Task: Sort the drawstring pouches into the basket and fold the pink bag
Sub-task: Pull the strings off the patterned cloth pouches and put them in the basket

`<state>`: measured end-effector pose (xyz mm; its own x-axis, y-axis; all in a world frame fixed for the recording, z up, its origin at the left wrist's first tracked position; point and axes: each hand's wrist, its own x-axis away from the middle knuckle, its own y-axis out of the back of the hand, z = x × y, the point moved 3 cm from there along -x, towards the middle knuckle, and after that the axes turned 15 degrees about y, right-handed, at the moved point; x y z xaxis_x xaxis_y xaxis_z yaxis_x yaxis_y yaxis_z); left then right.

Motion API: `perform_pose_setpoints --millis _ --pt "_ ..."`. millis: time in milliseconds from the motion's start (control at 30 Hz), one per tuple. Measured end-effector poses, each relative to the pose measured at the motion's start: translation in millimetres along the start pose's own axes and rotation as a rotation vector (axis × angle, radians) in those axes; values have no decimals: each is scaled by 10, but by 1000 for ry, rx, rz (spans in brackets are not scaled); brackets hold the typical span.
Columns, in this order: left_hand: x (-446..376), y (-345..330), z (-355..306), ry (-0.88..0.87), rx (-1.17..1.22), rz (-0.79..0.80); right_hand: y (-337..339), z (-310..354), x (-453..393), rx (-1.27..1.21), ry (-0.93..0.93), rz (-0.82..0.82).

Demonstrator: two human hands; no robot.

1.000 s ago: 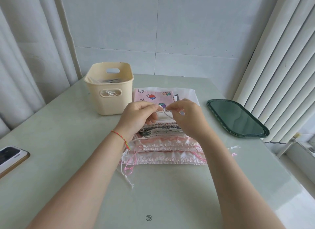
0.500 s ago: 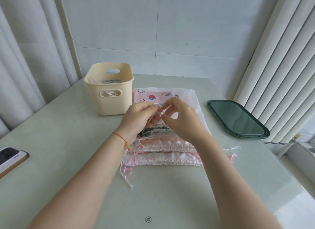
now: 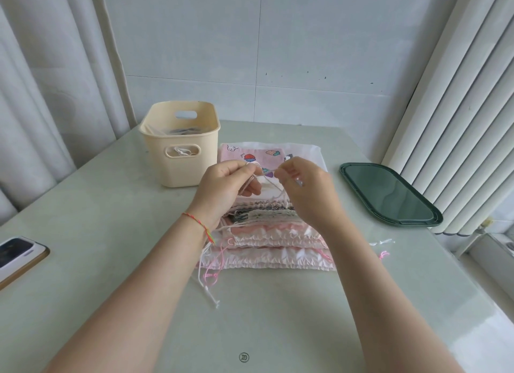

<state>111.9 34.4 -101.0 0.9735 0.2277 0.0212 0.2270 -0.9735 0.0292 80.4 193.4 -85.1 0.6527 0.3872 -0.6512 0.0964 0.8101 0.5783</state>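
Both hands' fingers (image 3: 251, 169) pinching drawstring (image 3: 267, 182)

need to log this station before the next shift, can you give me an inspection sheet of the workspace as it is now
surface: pale green table, glossy, bare near the front edge.
job's things: stack of drawstring pouches in the middle, ruffled tops toward the person; pink printed bag flat behind them; cream basket at rear left, something inside, contents unclear.
clutter: phone at left edge; dark green tray at right.
grippers: left hand and right hand raised over the stack, fingers pinching a drawstring between them.
cables: nothing seen; loose pouch strings trail onto the table.
surroundings: tiled wall, curtains either side.
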Motion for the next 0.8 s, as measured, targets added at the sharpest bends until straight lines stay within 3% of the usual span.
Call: perform_pose_setpoints --millis 133,333,533,700,800 --pt "-15 -11 25 50 35 -6 35 -41 -20 -19 -75 -12" --pt "-20 -34 36 108 -29 57 156 -181 9 158 -168 -86" --pt "19 -115 33 54 -176 179 52 -3 23 -167 -59 299" --pt "-12 -109 59 52 -216 162 126 -120 -72 0 -89 184" --pt "-8 -109 63 85 -183 160 97 -39 -231 -32 -89 86"
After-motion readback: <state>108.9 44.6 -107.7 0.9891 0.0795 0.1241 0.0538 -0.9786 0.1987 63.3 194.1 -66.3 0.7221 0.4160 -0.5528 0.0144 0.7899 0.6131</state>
